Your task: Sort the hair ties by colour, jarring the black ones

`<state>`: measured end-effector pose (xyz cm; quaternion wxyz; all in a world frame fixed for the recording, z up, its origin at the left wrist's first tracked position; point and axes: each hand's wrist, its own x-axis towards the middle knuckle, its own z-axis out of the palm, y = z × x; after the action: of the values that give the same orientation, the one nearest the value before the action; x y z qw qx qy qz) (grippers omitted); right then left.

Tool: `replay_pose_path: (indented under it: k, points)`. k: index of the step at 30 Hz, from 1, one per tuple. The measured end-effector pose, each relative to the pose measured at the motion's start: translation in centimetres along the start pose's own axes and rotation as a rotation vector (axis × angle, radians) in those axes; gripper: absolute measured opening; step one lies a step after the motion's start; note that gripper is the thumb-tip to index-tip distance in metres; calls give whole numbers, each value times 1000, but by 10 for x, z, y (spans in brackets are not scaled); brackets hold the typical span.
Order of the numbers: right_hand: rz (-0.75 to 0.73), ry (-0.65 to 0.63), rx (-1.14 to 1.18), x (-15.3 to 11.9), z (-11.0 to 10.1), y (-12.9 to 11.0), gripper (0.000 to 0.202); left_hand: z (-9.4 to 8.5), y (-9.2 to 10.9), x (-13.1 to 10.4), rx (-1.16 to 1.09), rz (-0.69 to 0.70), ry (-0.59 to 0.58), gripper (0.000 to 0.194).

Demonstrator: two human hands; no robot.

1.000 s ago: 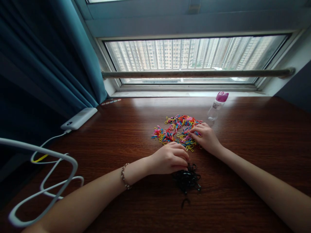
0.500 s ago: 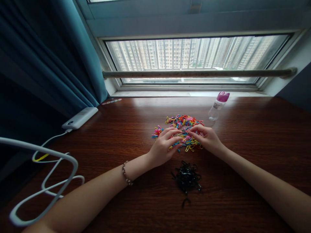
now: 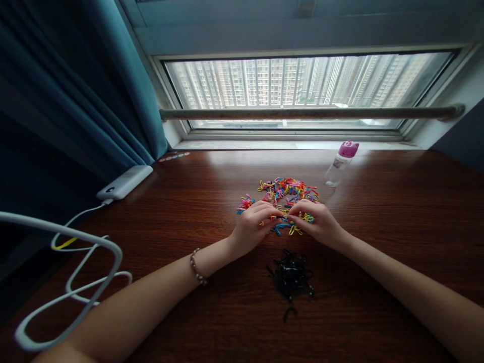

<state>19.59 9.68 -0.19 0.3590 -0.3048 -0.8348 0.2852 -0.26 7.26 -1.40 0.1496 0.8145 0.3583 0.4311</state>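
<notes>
Colourful small bands (image 3: 289, 187) lie in a loose pile on the brown table, in pink, red, yellow and blue. Over the near part of the pile, my left hand (image 3: 253, 224) is closed, thumb and fingers pinched on something small and dark. My right hand (image 3: 317, 222) comes in from the right, its fingertips pinched close to those of my left hand; what they hold is too small to make out. Nearer to me sits a heap of black bands (image 3: 291, 275), with one black band (image 3: 290, 313) lying apart just below it.
A clear bottle with a pink lid (image 3: 341, 164) stands behind the pile to the right. At the left are a white power bank (image 3: 125, 182) and a looping white cable (image 3: 113, 252). A blue curtain hangs at the left, beside the window with its metal rail (image 3: 302, 114).
Both hands have moved slightly toward me and closer together. The fingers of my left hand have closed from a more spread pose, and the fingertips of both hands now meet.
</notes>
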Motion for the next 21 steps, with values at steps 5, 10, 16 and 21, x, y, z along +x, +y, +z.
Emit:
replay_pose_path:
  k: [5,10,16,21]
  points:
    - [90,197,-46,-1,-3,6,14,-1,-1,1,22,-15,44,8]
    - [142,220,-99,3,-11,24,25,0,1,1,-14,113,4,7]
    - [200,128,-197,5,-16,36,33,3,12,-3,-3,396,-303,8]
    - [35,52,-169,6,-14,36,39,4,14,-5,39,452,-418,12]
